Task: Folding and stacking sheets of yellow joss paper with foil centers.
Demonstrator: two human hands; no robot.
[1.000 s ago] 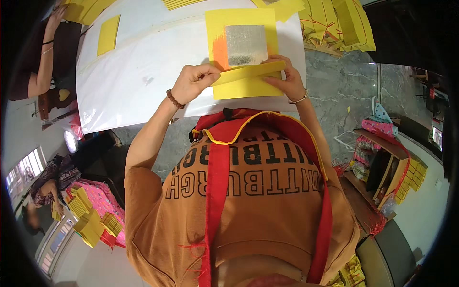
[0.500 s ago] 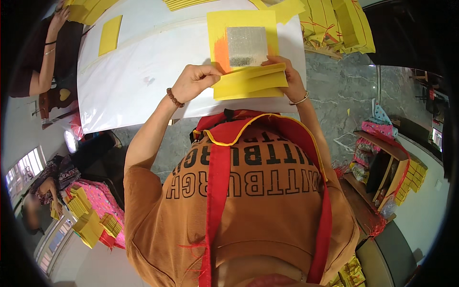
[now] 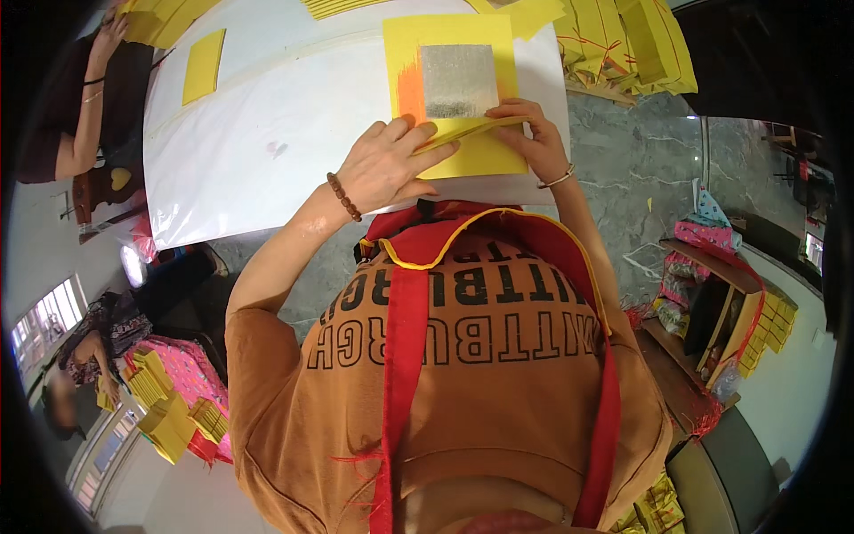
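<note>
A yellow paper sheet (image 3: 403, 44) bearing a silver square (image 3: 458, 80) and an orange smear at its left side lies on the white-covered table in front of me. Along its near part stands a narrow folded yellow paper strip (image 3: 471, 131), tilted up on edge. My left hand (image 3: 382, 165) has the strip's left end among its fingers, with the thumb apart below. The right end is pinched between thumb and fingers of my right hand (image 3: 535, 141). Under the strip more yellow paper shows.
The white-covered table (image 3: 240, 160) carries a flat yellow packet (image 3: 205, 67) at left and a ridged yellow paper stack (image 3: 351, 7) at the far edge. Tied yellow bundles (image 3: 623, 44) stand far right. Another person's arm (image 3: 84, 133) reaches in at far left.
The folded strip has gone from lying flat toward me to standing narrow on edge. My left hand has turned, its fingers now reaching across the strip's left end; my right hand stays near its place.
</note>
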